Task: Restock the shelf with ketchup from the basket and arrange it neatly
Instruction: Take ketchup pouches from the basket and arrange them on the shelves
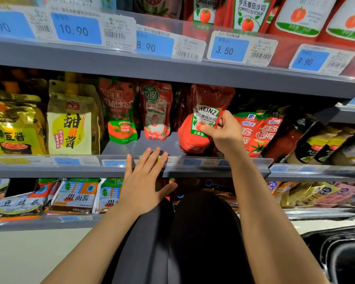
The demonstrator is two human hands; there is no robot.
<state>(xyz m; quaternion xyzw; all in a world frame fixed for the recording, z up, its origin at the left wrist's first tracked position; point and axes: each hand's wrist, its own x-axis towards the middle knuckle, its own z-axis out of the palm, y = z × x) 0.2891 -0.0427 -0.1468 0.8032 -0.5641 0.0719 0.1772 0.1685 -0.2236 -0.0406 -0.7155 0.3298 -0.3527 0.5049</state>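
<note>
placing step: right hand (223,130) pinching heinz pouch (195,128) at 1 o'clock, apparently seated; left hand (146,181) flat, empty. next: release, straighten.

Bright, even shop light falls from above, and the shelf (172,78) over the fingers (208,130) throws deep shadow across the pouch tops behind them. Clear price-strip plastic above the fingers shows pale glare. Lines bow with wide-angle distortion toward the edges. Price tags (78,29) far left of the fingers look soft; packs far right smear.
</note>
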